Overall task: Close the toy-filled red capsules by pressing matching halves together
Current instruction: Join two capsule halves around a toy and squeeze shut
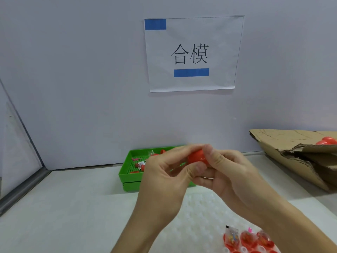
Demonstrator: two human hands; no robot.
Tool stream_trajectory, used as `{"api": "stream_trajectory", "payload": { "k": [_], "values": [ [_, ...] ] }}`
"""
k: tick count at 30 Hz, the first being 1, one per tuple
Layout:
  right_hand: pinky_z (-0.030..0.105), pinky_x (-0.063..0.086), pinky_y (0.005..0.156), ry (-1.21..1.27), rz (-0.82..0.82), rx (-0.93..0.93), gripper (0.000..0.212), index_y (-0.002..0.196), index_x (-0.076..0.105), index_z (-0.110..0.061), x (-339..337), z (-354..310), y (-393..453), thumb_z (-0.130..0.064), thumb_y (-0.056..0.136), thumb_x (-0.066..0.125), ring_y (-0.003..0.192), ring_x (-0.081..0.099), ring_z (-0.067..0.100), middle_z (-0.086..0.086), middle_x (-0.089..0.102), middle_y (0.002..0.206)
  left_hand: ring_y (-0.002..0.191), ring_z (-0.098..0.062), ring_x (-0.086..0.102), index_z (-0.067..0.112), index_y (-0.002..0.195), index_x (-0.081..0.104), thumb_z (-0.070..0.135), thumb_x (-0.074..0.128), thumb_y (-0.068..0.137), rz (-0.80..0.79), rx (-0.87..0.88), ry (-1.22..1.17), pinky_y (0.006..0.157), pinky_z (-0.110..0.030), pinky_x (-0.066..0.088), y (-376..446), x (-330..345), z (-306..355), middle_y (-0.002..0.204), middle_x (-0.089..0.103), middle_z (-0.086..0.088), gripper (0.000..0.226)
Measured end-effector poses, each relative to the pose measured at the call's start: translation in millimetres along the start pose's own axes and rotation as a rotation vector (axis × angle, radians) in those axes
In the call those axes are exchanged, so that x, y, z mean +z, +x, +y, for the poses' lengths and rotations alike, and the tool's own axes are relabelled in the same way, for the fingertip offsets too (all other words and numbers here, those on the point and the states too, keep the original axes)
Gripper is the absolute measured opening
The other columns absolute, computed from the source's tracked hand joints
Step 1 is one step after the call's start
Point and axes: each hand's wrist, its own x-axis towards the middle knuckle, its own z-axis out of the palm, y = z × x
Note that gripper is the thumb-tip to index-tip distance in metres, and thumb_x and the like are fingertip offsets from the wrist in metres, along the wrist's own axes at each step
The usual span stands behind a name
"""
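A red capsule [197, 157] is held up in front of me, above the table, between both hands. My left hand [164, 178] pinches its left side with thumb and fingers. My right hand [226, 172] wraps its right side, thumb on top. Most of the capsule is hidden by fingers, so I cannot tell if its halves are joined. Several open red capsule halves [248, 240] holding wrapped toys sit at the bottom right on a white bumpy tray [200, 216].
A green tray [127, 172] with red pieces and wrapped toys stands behind my hands by the wall. A torn cardboard box [295, 157] with red capsules [326, 141] inside lies at the right. A paper sign hangs on the wall.
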Motion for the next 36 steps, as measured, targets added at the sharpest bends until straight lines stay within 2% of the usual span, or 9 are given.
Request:
{"api": "stream_trajectory", "payload": {
  "k": [6, 10, 15, 18, 20, 22, 24, 29, 36],
  "values": [
    [0.028, 0.056, 0.080, -0.072, 0.005, -0.066, 0.055, 0.103, 0.078, -0.007, 0.4, 3.0, -0.4, -0.056, 0.079, 0.074, 0.094, 0.073, 0.024, 0.012, 0.077, 0.098, 0.090, -0.007, 0.073, 0.022, 0.098, 0.077, -0.010, 0.069, 0.082, 0.080, 0.093, 0.101, 0.080, -0.016, 0.055, -2.1, 4.0, -1.3, 0.092, 0.078, 0.011, 0.037],
    [0.026, 0.056, 0.077, -0.105, -0.015, -0.079, 0.047, 0.102, 0.079, -0.011, 1.2, -1.6, -1.1, -0.054, 0.085, 0.068, 0.091, 0.073, 0.022, 0.010, 0.077, 0.097, 0.087, -0.006, 0.074, 0.027, 0.097, 0.076, -0.008, 0.069, 0.083, 0.096, 0.097, 0.093, 0.076, -0.015, 0.056, -3.5, 6.7, 2.7, 0.089, 0.077, 0.012, 0.038],
    [0.049, 0.056, 0.093, 0.049, -0.053, 0.020, 0.060, 0.100, 0.075, -0.002, 1.6, -1.7, 1.4, -0.059, 0.080, 0.074, 0.104, 0.069, 0.037, 0.028, 0.071, 0.107, 0.079, -0.011, 0.075, 0.024, 0.094, 0.078, 0.000, 0.069, 0.080, 0.083, 0.049, -0.073, 0.067, -0.020, 0.058, -3.9, 9.3, 6.4, 0.084, 0.078, 0.004, 0.029],
    [0.036, 0.057, 0.088, 0.066, -0.082, 0.010, 0.048, 0.105, 0.075, -0.004, 3.8, -3.4, 0.9, -0.048, 0.088, 0.069, 0.105, 0.071, 0.030, 0.017, 0.075, 0.104, 0.082, -0.015, 0.075, 0.024, 0.096, 0.079, 0.010, 0.071, 0.076, 0.068, 0.022, -0.103, 0.067, -0.022, 0.059, -3.7, 9.1, 5.5, 0.086, 0.078, -0.001, 0.025],
    [0.031, 0.056, 0.086, 0.062, -0.045, -0.004, 0.039, 0.101, 0.076, -0.004, 3.2, -3.9, 0.8, -0.040, 0.091, 0.067, 0.099, 0.072, 0.027, 0.012, 0.076, 0.097, 0.097, -0.011, 0.073, 0.026, 0.105, 0.075, 0.011, 0.075, 0.081, 0.030, 0.014, -0.078, 0.077, -0.020, 0.058, -3.7, 8.8, 4.7, 0.101, 0.077, 0.004, 0.028],
    [0.028, 0.056, 0.083, 0.037, 0.008, -0.022, 0.035, 0.099, 0.077, -0.004, 0.5, -3.9, 1.2, -0.037, 0.090, 0.070, 0.093, 0.073, 0.025, 0.010, 0.075, 0.092, 0.111, -0.009, 0.067, 0.029, 0.120, 0.068, 0.020, 0.077, 0.078, -0.023, -0.024, -0.103, 0.087, -0.019, 0.054, -4.6, 8.1, 1.7, 0.114, 0.073, 0.007, 0.044],
    [0.027, 0.056, 0.081, -0.021, 0.036, -0.029, 0.040, 0.100, 0.077, -0.003, -0.4, -3.7, 1.5, -0.040, 0.087, 0.073, 0.090, 0.073, 0.027, 0.017, 0.075, 0.096, 0.109, -0.010, 0.068, 0.026, 0.126, 0.063, 0.025, 0.084, 0.072, -0.054, -0.076, -0.161, 0.087, -0.019, 0.054, -5.3, 9.2, 0.2, 0.111, 0.075, 0.006, 0.058],
    [0.034, 0.057, 0.086, -0.127, 0.081, -0.068, 0.055, 0.100, 0.078, -0.006, 2.8, 4.3, 2.6, -0.057, 0.079, 0.075, 0.097, 0.073, 0.035, 0.020, 0.076, 0.099, 0.096, -0.008, 0.073, 0.035, 0.092, 0.080, 0.028, 0.081, 0.069, -0.006, -0.054, -0.165, 0.079, -0.014, 0.054, -4.1, 13.1, 2.4, 0.095, 0.078, 0.007, 0.024],
    [0.044, 0.058, 0.088, -0.154, 0.092, -0.080, 0.057, 0.101, 0.078, -0.007, 3.9, 3.1, 1.4, -0.059, 0.079, 0.075, 0.099, 0.070, 0.044, 0.021, 0.075, 0.101, 0.095, -0.013, 0.074, 0.042, 0.093, 0.078, 0.035, 0.078, 0.072, -0.043, -0.019, -0.158, 0.078, -0.022, 0.058, -3.3, 9.5, 3.9, 0.095, 0.078, 0.004, 0.023]
  ]
}}
